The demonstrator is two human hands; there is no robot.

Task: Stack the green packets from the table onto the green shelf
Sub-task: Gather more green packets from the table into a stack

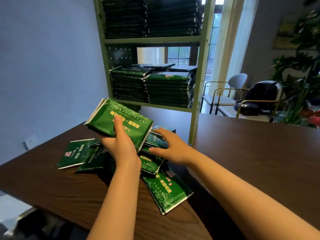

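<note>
My left hand [119, 142] grips a small bundle of green packets [107, 116], lifted above the dark wooden table [251, 153], thumb on top. My right hand [169, 148] reaches with spread fingers onto the loose pile of green packets [166, 189] lying on the table; its fingertips touch a packet in the pile. Behind the table stands the green shelf [200, 70]. Its middle level holds two stacks of green packets [166, 90], and the upper level is packed with dark stacks [152, 18].
A blue wall [48, 66] runs along the left, with a socket [30, 142] near the table's edge. To the right of the shelf stand chairs [225, 94] with a dark bag [259, 96], and plants [301, 75] fill the far right.
</note>
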